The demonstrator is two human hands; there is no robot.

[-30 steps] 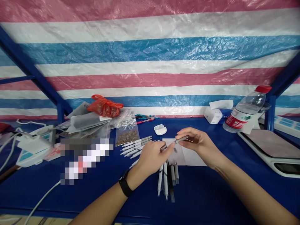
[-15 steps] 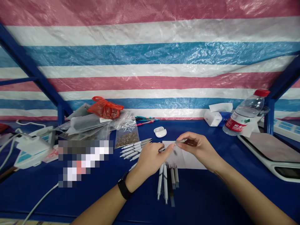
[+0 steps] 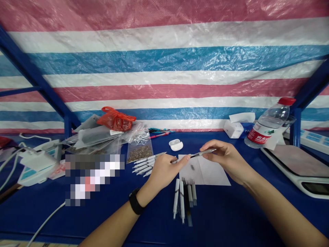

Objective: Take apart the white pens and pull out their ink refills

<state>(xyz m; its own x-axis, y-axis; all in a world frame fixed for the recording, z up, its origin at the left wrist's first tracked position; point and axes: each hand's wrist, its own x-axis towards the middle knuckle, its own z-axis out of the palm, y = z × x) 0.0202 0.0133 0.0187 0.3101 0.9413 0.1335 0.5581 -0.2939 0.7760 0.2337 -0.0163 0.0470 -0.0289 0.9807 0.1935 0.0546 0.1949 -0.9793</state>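
My right hand [image 3: 223,156] pinches a grey pen front barrel [image 3: 203,153] with a silver tip pointing right. My left hand [image 3: 164,171] is closed, thumb and fingers together, on a thin dark pen refill [image 3: 192,156] that runs into the barrel's left end. Most of what lies inside the left fist is hidden. Below the hands is a white paper sheet [image 3: 213,171] with small springs [image 3: 192,167] on it. Nearer me lie white pen barrels [image 3: 182,202], dark refills [image 3: 189,216] and grey front barrels [image 3: 190,193]. Several white pens [image 3: 144,164] lie in a row beyond my left hand.
A white earbud case [image 3: 176,145] sits behind the paper. Bags and a red plastic bag [image 3: 117,119] fill the back left, near a power strip [image 3: 38,161]. To the right are a tissue box [image 3: 233,129], a water bottle [image 3: 267,125] and a scale [image 3: 298,168].
My right hand has moved slightly right with the grey barrel, away from the left hand. A dark length of refill now shows between them.
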